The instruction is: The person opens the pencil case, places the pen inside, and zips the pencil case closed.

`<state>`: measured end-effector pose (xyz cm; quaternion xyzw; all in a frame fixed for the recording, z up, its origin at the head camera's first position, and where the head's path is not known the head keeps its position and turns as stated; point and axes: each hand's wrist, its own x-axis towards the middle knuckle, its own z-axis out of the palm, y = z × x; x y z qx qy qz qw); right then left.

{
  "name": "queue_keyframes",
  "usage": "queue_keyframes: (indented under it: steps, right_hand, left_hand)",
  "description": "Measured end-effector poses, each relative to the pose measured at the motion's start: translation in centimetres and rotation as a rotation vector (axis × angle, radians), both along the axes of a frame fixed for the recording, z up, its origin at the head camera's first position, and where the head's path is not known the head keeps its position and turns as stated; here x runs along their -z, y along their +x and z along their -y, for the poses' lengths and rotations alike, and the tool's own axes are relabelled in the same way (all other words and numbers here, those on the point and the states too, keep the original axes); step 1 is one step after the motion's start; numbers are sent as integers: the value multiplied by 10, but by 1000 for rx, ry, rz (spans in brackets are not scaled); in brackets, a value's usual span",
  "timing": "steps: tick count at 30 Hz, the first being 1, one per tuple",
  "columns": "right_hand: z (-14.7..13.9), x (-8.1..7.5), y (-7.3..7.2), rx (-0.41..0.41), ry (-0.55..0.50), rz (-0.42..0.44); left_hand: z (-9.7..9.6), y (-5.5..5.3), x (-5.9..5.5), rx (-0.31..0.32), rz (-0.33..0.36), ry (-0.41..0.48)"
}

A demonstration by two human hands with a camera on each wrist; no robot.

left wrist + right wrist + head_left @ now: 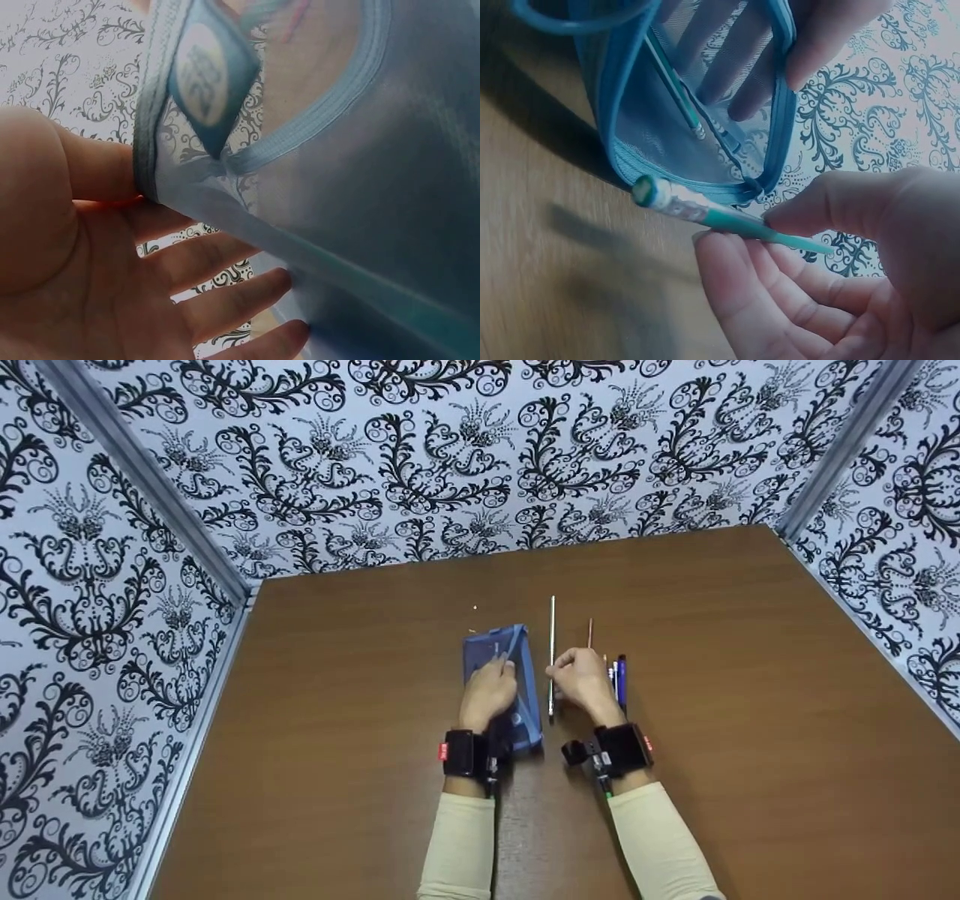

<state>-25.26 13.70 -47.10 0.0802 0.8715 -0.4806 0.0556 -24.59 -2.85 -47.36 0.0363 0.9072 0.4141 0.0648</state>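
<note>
My left hand (489, 690) pinches the edge of a blue mesh zip pouch (527, 682) between thumb and index finger. In the left wrist view the other fingers lie spread against the mesh. The pouch (619, 112) gapes open in the right wrist view, and a green pencil (676, 86) shows within it. To the right of the pouch, my right hand (583, 679) holds another green pencil (739, 223) in thumb and fingertips. Its eraser end, with a silver band, points toward the pouch opening in the right wrist view.
Beside the right hand lie several pens and pencils, among them a blue pen (622, 675) and a reddish pencil (590, 631). A tiny pale bit (475, 607) sits beyond the pouch on the brown table (337, 697). Patterned panels (450, 457) border the table.
</note>
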Motion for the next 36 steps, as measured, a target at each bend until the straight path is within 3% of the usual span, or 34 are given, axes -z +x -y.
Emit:
queue_keyframes:
  steps: [14, 22, 36]
  right_hand:
    - [0, -1, -1, 64, -64, -161]
    - [2, -4, 0, 90, -191, -151]
    - [4, -2, -3, 93, -285, -184]
  left_hand:
    - [-1, 1, -1, -16, -20, -3]
    - [-3, 0, 1, -35, -12, -17]
    - [-2, 2, -1, -41, -16, 13]
